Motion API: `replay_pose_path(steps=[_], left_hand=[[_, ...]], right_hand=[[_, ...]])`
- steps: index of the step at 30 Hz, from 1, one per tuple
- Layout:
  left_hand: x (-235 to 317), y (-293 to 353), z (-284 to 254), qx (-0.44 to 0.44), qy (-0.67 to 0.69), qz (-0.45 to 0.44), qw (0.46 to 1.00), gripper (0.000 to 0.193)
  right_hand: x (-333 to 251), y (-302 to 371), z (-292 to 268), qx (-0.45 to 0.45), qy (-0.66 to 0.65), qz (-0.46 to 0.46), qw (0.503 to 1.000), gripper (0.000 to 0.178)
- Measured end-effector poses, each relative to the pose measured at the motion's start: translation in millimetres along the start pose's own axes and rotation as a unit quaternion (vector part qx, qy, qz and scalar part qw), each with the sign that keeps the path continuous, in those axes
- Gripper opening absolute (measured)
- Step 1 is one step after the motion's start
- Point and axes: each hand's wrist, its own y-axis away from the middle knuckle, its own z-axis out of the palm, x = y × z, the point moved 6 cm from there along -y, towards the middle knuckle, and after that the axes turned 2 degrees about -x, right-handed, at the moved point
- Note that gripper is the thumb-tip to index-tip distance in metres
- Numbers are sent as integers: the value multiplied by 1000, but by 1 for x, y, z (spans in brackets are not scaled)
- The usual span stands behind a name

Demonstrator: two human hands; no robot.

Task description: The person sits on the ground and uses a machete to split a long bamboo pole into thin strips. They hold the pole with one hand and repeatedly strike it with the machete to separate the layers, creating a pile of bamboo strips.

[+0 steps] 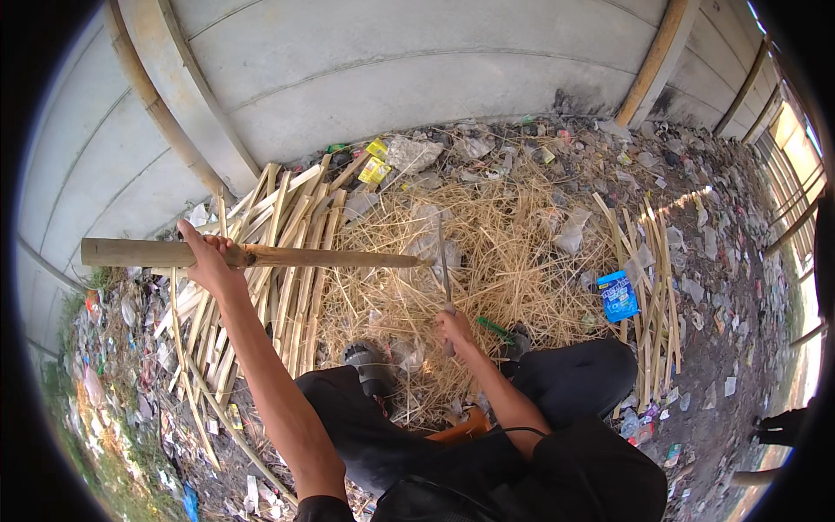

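Observation:
My left hand point(211, 261) is closed around a length of bamboo point(326, 257), held nearly level across the view. Its thick end juts out to the left, and its thinner end reaches the middle. There, the narrow blade of a long knife point(444, 261) stands beside or against the tip; contact is hard to make out. My right hand point(454, 329) grips the knife's handle, with the blade pointing away from me. Beneath both lies a bed of pale bamboo shavings point(513, 252). Split bamboo strips point(291, 252) are piled below and beyond my left hand.
A smaller bundle of strips point(658, 322) lies at right, with a blue packet point(617, 296) on it. A concrete panel wall point(417, 70) with bamboo poles point(657, 61) closes the far side. Litter covers the ground point(731, 261). An orange object point(461, 428) shows between my legs.

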Motion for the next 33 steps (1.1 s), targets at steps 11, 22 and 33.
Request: replay_pose_path(steps=[11,22,33], left_hand=[[3,3,24,-125,61,-43,989,37],[4,0,14,-209,69,-69,973,38],[0,-4,11,-225,69,-60,970,33]], right_hand=[[-84,31,16,-36,-114,-280,952,15],[-87,27,3,28,-76,-145,986,21],[13,8,15,-14,47,75,996,19]])
